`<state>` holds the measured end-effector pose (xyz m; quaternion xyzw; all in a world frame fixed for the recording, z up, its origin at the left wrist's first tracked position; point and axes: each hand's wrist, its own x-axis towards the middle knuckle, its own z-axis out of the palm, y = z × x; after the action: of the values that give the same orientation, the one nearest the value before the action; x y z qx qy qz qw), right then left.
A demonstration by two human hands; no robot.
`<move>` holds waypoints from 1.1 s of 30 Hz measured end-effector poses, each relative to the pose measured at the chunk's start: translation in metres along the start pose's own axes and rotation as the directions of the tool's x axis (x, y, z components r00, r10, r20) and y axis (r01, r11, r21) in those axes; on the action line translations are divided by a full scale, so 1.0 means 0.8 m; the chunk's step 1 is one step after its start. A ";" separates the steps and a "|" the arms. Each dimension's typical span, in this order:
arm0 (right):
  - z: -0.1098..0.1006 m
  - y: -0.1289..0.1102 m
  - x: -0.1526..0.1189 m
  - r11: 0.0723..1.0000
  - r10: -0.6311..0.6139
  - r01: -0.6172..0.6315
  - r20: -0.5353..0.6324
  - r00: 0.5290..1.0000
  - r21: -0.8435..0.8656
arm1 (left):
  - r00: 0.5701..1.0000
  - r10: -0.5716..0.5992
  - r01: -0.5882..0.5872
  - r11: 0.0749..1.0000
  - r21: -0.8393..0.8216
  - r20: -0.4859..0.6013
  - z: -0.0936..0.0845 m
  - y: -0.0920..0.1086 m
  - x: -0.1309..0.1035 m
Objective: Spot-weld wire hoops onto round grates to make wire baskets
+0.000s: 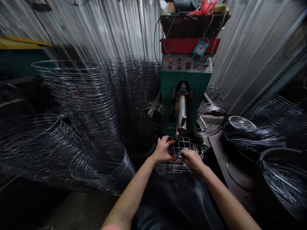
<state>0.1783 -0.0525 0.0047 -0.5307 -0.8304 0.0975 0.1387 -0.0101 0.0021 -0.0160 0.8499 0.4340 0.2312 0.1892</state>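
A round wire basket point(183, 145) with a grid of bright wires sits under the machine's metal arm, just above my lap. My left hand point(161, 150) is at its left side, thumb and forefinger curved around the wires. Orange coverings or pieces point(171, 142) show at those two fingers; I cannot tell which. At the basket's near right side, my right hand point(192, 159) has its fingers closed together by the wires. Something dark shows at its fingertips, too small to name. The machine's round steel arm point(182, 111) points down toward the basket, its tip near the grid.
Behind the basket stands a green machine point(187, 78) with a lit red lamp and a teal clock point(200, 47). Tall stacks of wire rings point(83, 92) crowd the left. Wire coils point(211, 118) hang at right, beside a black tub point(263, 156) of wires.
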 end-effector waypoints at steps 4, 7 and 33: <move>0.005 0.001 -0.005 1.000 0.028 -0.028 -0.038 0.999 -0.004 | 0.999 -0.029 0.030 0.999 0.012 -0.022 0.006 0.006 -0.003; 0.007 0.001 -0.012 0.998 0.047 -0.048 -0.051 0.998 -0.028 | 0.995 -0.078 0.079 0.996 0.029 -0.058 0.012 0.011 -0.008; 0.110 0.035 -0.142 -0.337 0.752 -0.170 0.374 0.543 0.926 | 0.956 -0.236 0.256 0.962 0.099 -0.176 0.002 -0.013 0.057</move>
<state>0.2178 -0.1457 -0.1016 -0.5654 -0.1203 0.5785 0.5754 0.0073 0.0455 -0.0122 0.7773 0.5637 0.2477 0.1291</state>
